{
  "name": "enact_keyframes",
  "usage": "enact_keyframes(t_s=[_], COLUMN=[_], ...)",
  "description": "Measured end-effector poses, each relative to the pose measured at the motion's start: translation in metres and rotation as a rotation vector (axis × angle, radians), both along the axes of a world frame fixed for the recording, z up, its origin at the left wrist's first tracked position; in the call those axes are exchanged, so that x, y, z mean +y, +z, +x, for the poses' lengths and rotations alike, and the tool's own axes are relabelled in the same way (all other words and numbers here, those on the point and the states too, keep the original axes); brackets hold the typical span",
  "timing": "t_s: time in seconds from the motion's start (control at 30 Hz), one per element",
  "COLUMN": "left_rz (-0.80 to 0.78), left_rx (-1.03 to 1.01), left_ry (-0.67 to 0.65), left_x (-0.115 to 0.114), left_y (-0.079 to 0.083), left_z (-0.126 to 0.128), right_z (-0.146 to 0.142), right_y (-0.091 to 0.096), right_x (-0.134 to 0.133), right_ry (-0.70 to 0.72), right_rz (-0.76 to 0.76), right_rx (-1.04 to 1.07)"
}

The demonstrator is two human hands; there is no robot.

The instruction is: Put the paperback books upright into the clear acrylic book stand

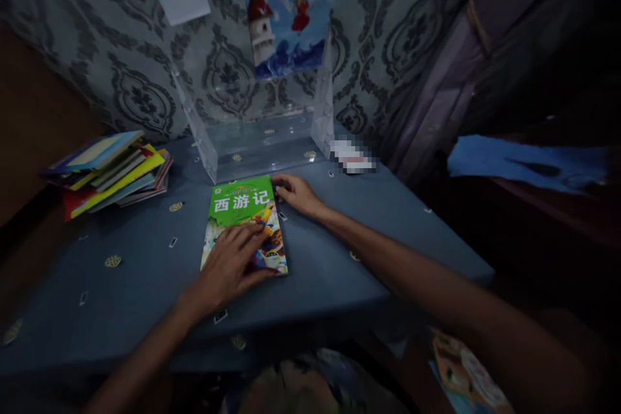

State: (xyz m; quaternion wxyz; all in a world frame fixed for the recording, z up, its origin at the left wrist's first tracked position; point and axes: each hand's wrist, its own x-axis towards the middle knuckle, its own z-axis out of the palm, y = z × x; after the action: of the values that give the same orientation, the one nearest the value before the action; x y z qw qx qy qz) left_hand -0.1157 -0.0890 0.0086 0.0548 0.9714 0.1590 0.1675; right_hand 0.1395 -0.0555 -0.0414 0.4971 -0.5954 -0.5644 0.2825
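A picture book [243, 202] with a green top, white Chinese characters and a colourful illustration lies face up on the cloth-covered table. My left hand [230, 259] rests flat across its lower cover, fingers stretched out and hiding part of the picture. At the book's upper right corner is my right hand [297, 195], its fingers bent and closed on the edge. Just behind the book stands a clear acrylic rack [266, 142] with transparent side walls.
An uneven stack of books [116, 174] sits on the left of the blue table [160, 291]. A blurred white item [353, 156] lies right of the rack. A castle poster [291, 13] hangs on the wall. Another illustrated book [468, 369] shows below the table's right edge.
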Motion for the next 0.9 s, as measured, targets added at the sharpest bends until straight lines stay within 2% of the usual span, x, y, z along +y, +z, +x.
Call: enact_keyframes(t_s=[0.1,0.33,0.43,0.63,0.77,0.9], left_rz=[0.048,0.245,0.275,0.224,0.191,0.153], left_rx=[0.005,0.028,0.009,0.060,0.048,0.026], left_ry=[-0.019,-0.057,-0.044,0.021,0.037,0.030], left_x=[-0.016,-0.022,-0.026,-0.031,-0.032,-0.033], left_y=[0.002,0.000,-0.001,0.005,0.008,0.010], left_z=[0.003,0.001,0.001,0.001,0.002,0.002], right_z=[-0.002,-0.009,-0.014,-0.019,-0.019,-0.019], right_y=[0.003,0.014,0.013,0.015,0.022,0.027], right_x=[-0.007,-0.016,-0.026,-0.073,-0.110,-0.127], right_ry=[0.009,0.028,0.063,0.224,0.302,0.345], right_rz=[0.066,0.052,0.078,0.198,0.154,0.139], right_rx=[-0.092,-0.232,-0.284,-0.368,-0.366,-0.321])
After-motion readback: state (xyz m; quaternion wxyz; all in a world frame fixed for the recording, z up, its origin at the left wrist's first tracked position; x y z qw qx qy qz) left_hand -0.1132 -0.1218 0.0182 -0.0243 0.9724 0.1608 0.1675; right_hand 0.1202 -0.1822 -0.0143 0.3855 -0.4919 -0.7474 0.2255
